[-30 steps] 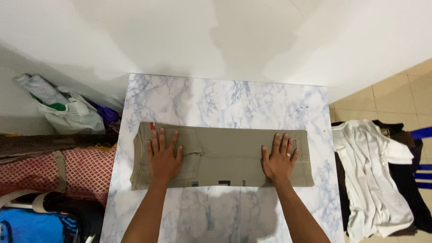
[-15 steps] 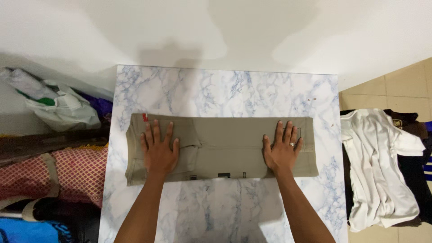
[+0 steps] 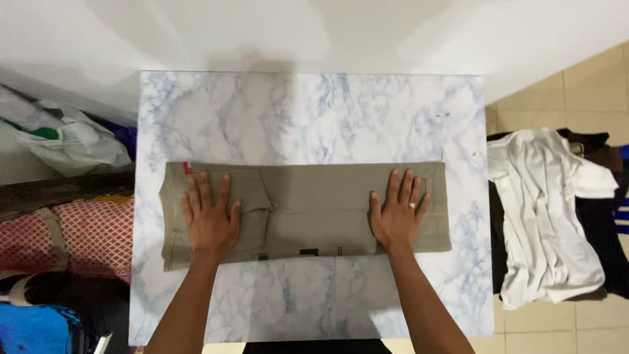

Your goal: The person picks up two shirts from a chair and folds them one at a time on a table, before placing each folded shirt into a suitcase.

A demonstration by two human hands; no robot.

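A folded khaki garment (image 3: pixel 314 206) lies as a long flat strip across a marble-patterned table (image 3: pixel 308 118). My left hand (image 3: pixel 209 216) rests flat on its left part, fingers spread, next to a small red tag at the top left corner. My right hand (image 3: pixel 396 213), with a ring on one finger, presses flat on the right part. Neither hand grips the cloth.
A pile with a white garment (image 3: pixel 544 216) over dark clothes sits to the right of the table on a tiled floor. To the left are a white plastic bag (image 3: pixel 72 141), a red patterned bag (image 3: pixel 78 236) and a blue item (image 3: pixel 33 328). A white wall is behind.
The view has shifted slightly, so table and garment sit a little differently in frame. Both hands stay flat on the garment in about the same places.
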